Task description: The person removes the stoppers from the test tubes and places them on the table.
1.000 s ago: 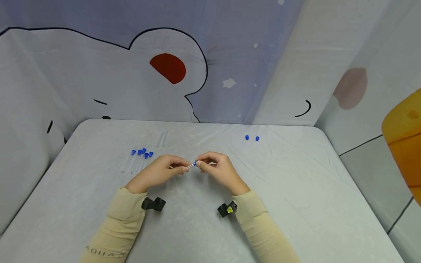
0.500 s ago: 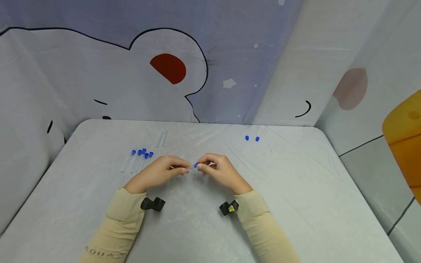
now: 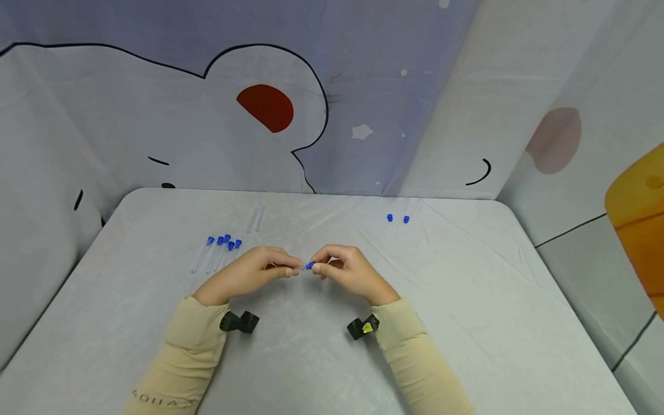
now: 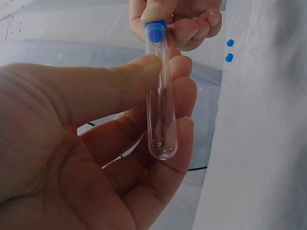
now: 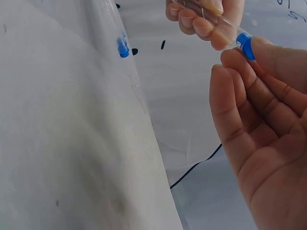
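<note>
My left hand [image 3: 252,270] pinches a clear test tube [image 4: 160,110] between its thumb and fingers; the rounded end points back toward the left wrist. A blue cap [image 4: 156,31] sits at the tube's mouth, its narrower part inside the glassy wall. My right hand [image 3: 349,268] pinches that cap between thumb and fingertips, as the right wrist view shows. Both hands are held close together over the middle of the table. To the left of the left hand lie several tubes with blue caps [image 3: 220,240].
Two uncapped tubes [image 3: 256,219] lie farther back on the white-covered table [image 3: 456,300]. Two loose blue caps [image 3: 389,218] rest at the back right. Printed fabric walls [image 3: 373,75] stand behind and at both sides.
Both hands have dipped slightly toward me, and the tube and cap between them have changed angle a little. Tubes and caps on the table have stayed put.
</note>
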